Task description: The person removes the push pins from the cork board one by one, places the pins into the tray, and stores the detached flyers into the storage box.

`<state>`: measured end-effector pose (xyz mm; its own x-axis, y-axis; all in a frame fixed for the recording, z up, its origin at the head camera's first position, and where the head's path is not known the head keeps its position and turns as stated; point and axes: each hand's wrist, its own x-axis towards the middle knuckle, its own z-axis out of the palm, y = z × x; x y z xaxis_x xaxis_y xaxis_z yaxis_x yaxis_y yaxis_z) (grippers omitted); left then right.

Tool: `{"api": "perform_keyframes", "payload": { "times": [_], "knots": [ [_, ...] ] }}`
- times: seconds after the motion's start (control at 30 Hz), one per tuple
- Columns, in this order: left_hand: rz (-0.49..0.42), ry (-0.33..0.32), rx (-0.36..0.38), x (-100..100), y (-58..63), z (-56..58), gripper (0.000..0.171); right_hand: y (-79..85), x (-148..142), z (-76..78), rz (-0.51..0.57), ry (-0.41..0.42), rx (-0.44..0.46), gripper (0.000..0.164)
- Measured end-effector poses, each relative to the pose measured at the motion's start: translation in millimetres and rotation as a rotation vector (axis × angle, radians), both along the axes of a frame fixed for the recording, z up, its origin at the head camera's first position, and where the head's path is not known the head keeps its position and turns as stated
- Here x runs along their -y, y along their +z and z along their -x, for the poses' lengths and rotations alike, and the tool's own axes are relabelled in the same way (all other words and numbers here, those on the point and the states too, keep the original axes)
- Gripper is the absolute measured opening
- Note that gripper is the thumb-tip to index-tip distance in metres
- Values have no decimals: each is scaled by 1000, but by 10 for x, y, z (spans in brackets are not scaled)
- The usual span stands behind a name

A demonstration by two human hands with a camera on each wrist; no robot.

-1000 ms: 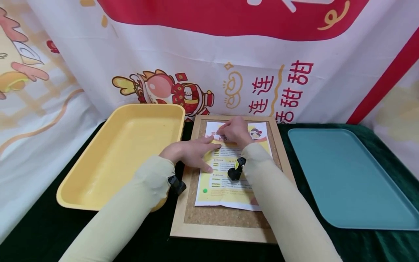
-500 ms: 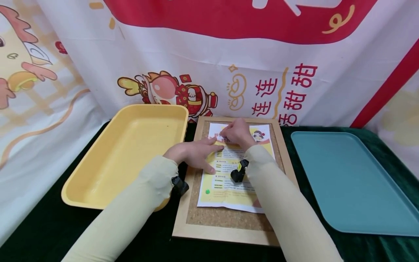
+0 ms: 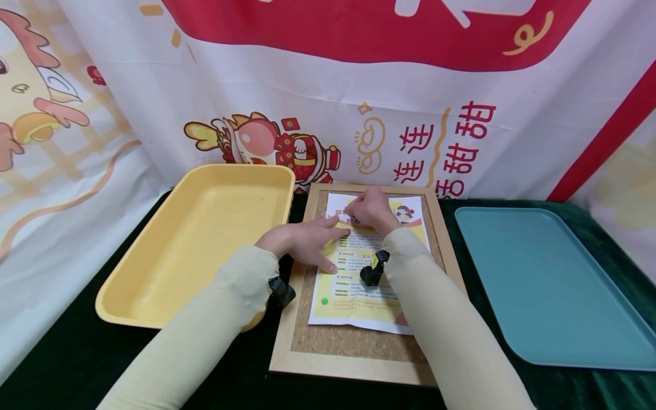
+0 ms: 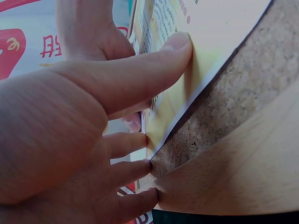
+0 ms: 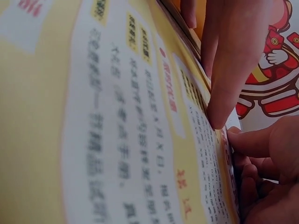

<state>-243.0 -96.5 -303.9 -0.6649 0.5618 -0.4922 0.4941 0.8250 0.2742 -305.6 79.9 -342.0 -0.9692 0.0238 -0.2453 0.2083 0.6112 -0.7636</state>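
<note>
A printed yellow-and-white poster (image 3: 353,313) lies on a wood-framed corkboard (image 3: 359,344). My left hand (image 3: 307,242) rests on the poster's left side with fingers spread. In the left wrist view its thumb (image 4: 175,44) touches the paper and other fingertips reach the paper's edge and the wooden frame. My right hand (image 3: 374,209) is at the poster's upper part, its fingers curled down against the sheet. The right wrist view shows its thumb (image 5: 250,142) at the paper; anything between the fingertips is hidden. A small round green dot (image 3: 324,300) sits near the poster's lower left corner.
A deep yellow tub (image 3: 195,256) stands left of the corkboard, close to its frame. To the right lies a flat blue-green tray (image 3: 553,285). Dark green cloth (image 3: 225,376) covers the table, and a printed white curtain (image 3: 328,85) hangs behind.
The head view has shifted slightly, so the scene sits a little further right and lower. Both hands keep their places on the poster.
</note>
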Motion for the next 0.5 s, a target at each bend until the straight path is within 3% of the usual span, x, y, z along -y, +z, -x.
{"api": "perform_keyframes", "payload": {
  "times": [0.5],
  "knots": [
    [-6, 5, 7, 5, -9, 5, 90, 47, -53, -22, 39, 15, 68, 15]
  ]
}}
